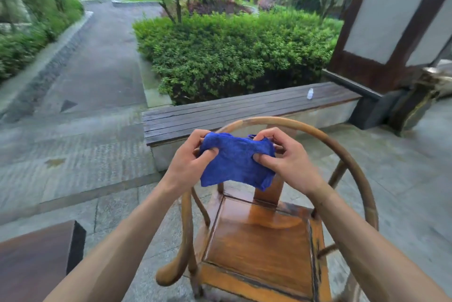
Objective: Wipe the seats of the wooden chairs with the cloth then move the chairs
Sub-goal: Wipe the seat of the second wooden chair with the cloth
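Blue cloth (236, 163) being stretched between left hand (193, 157) and right hand (285, 158), fingers pinching edges, likely readying for wiping chair (259, 248) seat.

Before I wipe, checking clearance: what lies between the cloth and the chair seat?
Nothing: in the head view the blue cloth, gripped by the left hand and right hand, hangs over open air above the chair seat.

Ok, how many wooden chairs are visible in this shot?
1: a round-backed wooden chair directly below the hands holding the blue cloth. Others may stand outside the view.
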